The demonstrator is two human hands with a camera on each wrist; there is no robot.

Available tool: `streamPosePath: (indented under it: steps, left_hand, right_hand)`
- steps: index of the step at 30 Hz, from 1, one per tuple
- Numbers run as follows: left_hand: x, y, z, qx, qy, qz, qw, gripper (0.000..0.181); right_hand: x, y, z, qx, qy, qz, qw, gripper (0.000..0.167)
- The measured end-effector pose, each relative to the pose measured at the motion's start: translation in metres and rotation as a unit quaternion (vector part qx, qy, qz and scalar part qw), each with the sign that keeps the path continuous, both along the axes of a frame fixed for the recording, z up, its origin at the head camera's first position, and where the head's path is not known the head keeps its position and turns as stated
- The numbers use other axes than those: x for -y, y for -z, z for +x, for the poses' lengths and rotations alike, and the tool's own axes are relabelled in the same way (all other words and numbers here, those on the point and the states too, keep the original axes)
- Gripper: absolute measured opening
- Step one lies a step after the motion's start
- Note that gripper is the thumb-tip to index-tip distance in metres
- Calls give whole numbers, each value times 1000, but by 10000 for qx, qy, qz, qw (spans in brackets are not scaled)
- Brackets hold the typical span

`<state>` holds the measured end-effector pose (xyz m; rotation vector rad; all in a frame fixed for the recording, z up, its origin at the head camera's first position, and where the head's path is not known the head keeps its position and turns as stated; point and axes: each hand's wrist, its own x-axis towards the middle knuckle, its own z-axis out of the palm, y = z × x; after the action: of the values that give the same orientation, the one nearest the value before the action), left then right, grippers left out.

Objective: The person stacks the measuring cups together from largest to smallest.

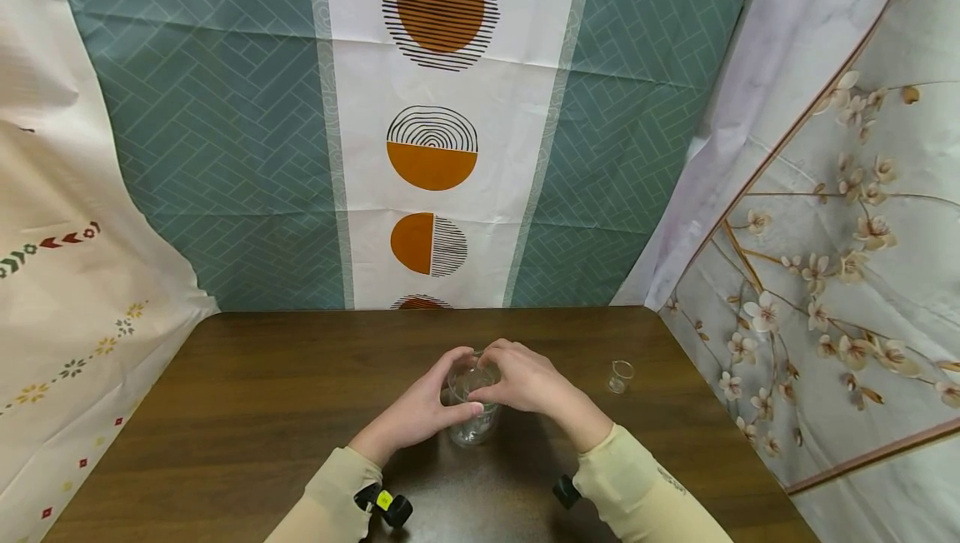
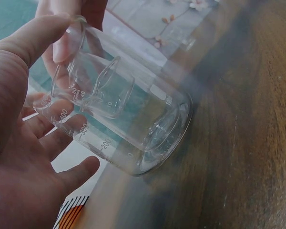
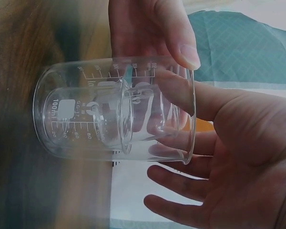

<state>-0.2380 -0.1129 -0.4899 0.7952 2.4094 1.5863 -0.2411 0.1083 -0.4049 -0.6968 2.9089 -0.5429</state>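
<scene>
A large clear glass beaker (image 1: 472, 433) stands on the table, its printed scale visible in the left wrist view. Nested inside is a beaker marked 100 ml (image 3: 62, 126). Within that sits a smaller beaker (image 2: 118, 93), nearer the rim. My left hand (image 1: 420, 408) holds the large beaker around its upper wall, thumb at the rim. From above, my right hand (image 1: 528, 378) reaches into the mouth; its thumb and a finger pinch the small beaker's upper part, seen through glass. The right hand's other fingers extend outside the large beaker.
A tiny glass beaker (image 1: 620, 378) stands apart on the right side of the brown wooden table (image 1: 262, 393). Patterned cloths hang behind the table (image 1: 255, 135) and along both sides. Dark wrist devices (image 1: 393, 510) are strapped over the sleeves.
</scene>
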Motion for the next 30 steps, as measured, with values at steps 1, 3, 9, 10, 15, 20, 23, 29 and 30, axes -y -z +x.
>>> streamPosePath:
  steps: [1, 3, 9, 10, 15, 20, 23, 29, 30]
  left_hand:
    - [0, 0, 0, 3, 1, -2, 10000, 86]
    - [0, 0, 0, 8, 5, 1, 10000, 86]
    - [0, 1, 0, 24, 23, 48, 10000, 84]
    - [0, 1, 0, 23, 28, 52, 10000, 84]
    - [0, 1, -1, 40, 39, 61, 10000, 84]
    - [0, 1, -1, 46, 53, 57, 10000, 85]
    - [0, 1, -1, 24, 50, 60, 10000, 85]
    - [0, 2, -1, 25, 47, 57, 10000, 88]
    - [0, 2, -1, 24, 54, 63, 10000, 88]
  right_hand:
    - [0, 0, 0, 3, -6, 21, 10000, 43]
    - [1, -1, 0, 10, -12, 57, 10000, 43]
    - [3, -3, -1, 26, -5, 157, 9999, 44]
    - [4, -3, -1, 33, 1, 175, 9998, 44]
    - [6, -5, -1, 81, 43, 294, 9995, 47]
    - [7, -6, -1, 81, 60, 387, 9992, 49]
    - [8, -5, -1, 46, 66, 423, 9991, 49]
    - [9, -3, -3, -36, 18, 510, 9987, 46]
    - [9, -3, -3, -36, 12, 524, 9986, 46]
